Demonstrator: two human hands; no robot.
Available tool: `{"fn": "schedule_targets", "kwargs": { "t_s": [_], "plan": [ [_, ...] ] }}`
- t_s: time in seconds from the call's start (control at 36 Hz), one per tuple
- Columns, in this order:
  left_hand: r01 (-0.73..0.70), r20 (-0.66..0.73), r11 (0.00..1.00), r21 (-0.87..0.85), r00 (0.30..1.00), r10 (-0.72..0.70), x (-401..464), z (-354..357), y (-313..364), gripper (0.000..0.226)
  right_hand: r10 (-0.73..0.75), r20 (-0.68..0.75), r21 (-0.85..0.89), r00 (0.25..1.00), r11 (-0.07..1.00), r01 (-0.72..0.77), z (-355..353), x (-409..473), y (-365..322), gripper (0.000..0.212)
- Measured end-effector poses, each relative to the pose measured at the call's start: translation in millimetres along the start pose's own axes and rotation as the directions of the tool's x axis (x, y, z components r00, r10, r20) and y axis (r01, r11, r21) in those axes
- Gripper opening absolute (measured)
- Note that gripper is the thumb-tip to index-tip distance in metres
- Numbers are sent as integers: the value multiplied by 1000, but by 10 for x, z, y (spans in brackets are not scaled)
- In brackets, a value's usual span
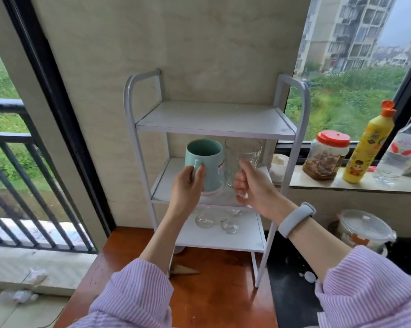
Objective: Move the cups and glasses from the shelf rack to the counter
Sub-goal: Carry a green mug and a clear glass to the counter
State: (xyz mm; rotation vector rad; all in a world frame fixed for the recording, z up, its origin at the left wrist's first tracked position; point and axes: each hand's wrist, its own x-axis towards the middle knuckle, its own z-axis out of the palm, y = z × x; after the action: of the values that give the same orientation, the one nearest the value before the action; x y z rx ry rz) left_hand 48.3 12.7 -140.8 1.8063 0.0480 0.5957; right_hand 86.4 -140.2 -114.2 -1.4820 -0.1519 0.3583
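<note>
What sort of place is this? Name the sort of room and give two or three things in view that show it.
Probably a home kitchen corner by a window: a white shelf rack with glasses, a squeeze bottle and food jar on the sill, and a lidded pot.

Teal mug (205,163) and clear glass mug (241,162) upright, side by side, frame centre, level with middle tier of white shelf rack (214,124); clear glasses (215,221) on bottom tier

water bottle (403,150) cut off at right edge.
</note>
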Motion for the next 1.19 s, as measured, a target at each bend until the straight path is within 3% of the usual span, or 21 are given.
{"fn": "schedule_targets", "kwargs": {
  "t_s": [0.44,0.61,0.69,0.86,1.06,1.19],
  "plan": [
    [-157,-167,978,139,970,179,-1047,-128,77,27,-288,-24,-258,957,927,273,-34,-1028,544,58],
    [-143,-156,981,129,974,162,-1593,-55,136,25,-251,-90,-309,964,927,212,-260,-1608,984,48],
    [-153,-101,978,138,981,168,-1845,90,164,24,-169,-95,-270,981,953,138,-453,-1914,1193,42],
    [-132,28,985,113,991,130,-2370,680,289,26,-117,-256,-273,960,961,44,-1058,-2599,1486,41],
    [-122,244,993,-3,963,119,-3233,1769,661,26,-187,-480,-363,857,932,0,-2101,-3671,1725,47],
    [-130,399,989,-65,905,145,-3926,2689,956,32,-187,-677,-372,712,922,-112,-2802,-4602,1811,47]
  ]
}}
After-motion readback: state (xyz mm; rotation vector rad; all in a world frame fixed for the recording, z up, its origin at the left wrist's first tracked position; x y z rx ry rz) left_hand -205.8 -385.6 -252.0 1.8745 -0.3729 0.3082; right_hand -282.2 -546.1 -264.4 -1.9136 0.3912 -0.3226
